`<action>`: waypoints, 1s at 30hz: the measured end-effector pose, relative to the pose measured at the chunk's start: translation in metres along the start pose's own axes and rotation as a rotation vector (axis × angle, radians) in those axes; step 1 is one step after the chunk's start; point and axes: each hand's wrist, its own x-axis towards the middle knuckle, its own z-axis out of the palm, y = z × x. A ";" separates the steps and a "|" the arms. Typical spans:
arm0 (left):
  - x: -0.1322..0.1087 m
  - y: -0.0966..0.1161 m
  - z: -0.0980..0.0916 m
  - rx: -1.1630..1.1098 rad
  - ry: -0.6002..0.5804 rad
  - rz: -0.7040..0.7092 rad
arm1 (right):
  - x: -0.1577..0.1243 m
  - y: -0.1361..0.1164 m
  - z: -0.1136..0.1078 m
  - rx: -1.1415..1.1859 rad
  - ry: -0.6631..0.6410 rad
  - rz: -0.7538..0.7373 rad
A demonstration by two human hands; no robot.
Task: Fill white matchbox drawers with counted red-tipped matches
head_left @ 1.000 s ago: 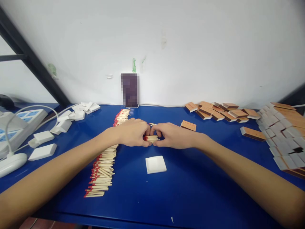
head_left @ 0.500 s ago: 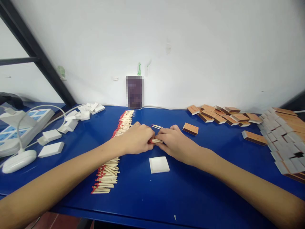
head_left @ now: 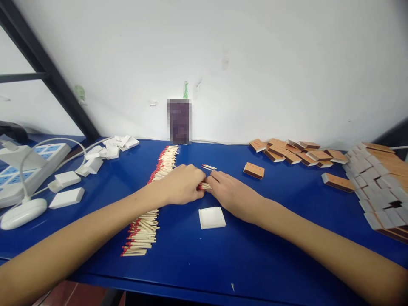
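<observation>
My left hand (head_left: 183, 185) and my right hand (head_left: 230, 193) meet at the middle of the blue table (head_left: 261, 250), both closed around a small bundle of red-tipped matches (head_left: 204, 186). Only a sliver of the bundle shows between the fingers. A long row of matches (head_left: 149, 208) runs from the back wall toward the front edge, passing under my left wrist. An empty white matchbox tray (head_left: 212, 218) lies just in front of my hands. A few loose matches (head_left: 208, 167) rest behind them.
Orange matchbox sleeves (head_left: 293, 152) are piled at the back right, one single sleeve (head_left: 254, 170) near my right hand, more stacked boxes (head_left: 379, 187) at the far right. White trays (head_left: 95, 159) lie scattered at left beside a power strip (head_left: 28, 163) and cable. A pixelated object (head_left: 179, 121) leans on the wall.
Both hands stayed together on the match bundle. My right hand has turned and closed in over it, hiding most of the bundle. The view shifted slightly.
</observation>
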 end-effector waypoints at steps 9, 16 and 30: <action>-0.001 0.001 -0.002 0.014 -0.028 -0.007 | 0.002 -0.002 -0.007 -0.116 -0.047 -0.041; 0.001 -0.006 0.002 -0.063 -0.037 0.035 | 0.006 -0.012 -0.017 -0.185 -0.156 0.031; -0.003 0.003 -0.021 -0.322 -0.011 -0.005 | -0.004 -0.002 -0.042 -0.028 -0.157 -0.042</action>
